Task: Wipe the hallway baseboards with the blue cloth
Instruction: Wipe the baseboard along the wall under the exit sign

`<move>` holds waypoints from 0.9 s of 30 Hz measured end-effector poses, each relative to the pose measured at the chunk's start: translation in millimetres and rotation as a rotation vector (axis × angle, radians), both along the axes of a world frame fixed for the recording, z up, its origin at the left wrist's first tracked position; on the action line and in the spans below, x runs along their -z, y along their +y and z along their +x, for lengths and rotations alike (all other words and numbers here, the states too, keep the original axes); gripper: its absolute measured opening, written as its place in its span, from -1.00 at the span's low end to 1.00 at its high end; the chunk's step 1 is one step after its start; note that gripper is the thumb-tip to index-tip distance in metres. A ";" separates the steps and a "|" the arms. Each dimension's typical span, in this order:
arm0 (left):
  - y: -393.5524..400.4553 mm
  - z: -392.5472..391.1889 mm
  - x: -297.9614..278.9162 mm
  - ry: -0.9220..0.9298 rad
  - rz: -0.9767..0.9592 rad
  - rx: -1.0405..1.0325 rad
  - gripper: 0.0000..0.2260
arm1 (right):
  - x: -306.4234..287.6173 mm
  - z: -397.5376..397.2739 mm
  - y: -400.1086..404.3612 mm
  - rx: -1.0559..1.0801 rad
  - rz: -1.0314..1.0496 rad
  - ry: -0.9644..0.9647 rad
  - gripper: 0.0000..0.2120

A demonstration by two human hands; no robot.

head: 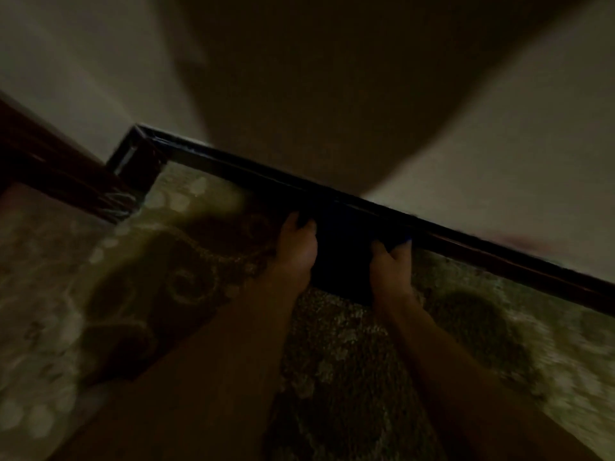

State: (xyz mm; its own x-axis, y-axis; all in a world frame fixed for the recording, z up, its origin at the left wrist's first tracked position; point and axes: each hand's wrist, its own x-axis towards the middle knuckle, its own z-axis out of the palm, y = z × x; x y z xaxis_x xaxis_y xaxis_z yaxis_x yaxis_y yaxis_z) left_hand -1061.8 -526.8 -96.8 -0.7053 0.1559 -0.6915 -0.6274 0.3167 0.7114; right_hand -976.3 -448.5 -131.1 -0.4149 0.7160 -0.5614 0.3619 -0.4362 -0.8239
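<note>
I have the one dark blue cloth [342, 257] stretched between my two hands and laid against the dark glossy wooden baseboard [499, 257] where it meets the floor edge of the pale wall [499, 154]. My left hand [296, 247] grips the cloth's left edge, fingers curled over its top. My right hand [392, 261] pinches the right edge, thumb against fingers. By my reckoning I am in the middle of the wiping itself, on the long run of board. Next I should slide the cloth along the board with steady pressure, probably toward the corner [139, 151] at the far left, where a second, short run of baseboard turns off beside a dark reddish wooden frame [50, 158]. Below lies one patterned greenish carpet [166, 261]. The light is dim, so any dust is beyond telling.
</note>
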 end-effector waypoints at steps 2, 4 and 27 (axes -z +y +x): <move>3.7 -0.5 5.2 -0.008 0.015 -0.010 -0.60 | 1.9 -2.5 -1.2 0.011 0.062 -0.081 -0.46; 4.5 -6.4 4.4 -0.024 0.032 -0.041 -0.58 | 5.8 -5.7 -2.0 0.055 0.104 -0.149 -0.62; -14.6 -20.0 -15.4 -0.045 0.124 -0.209 -0.69 | -38.4 -17.8 -14.7 0.029 0.128 -0.275 -0.83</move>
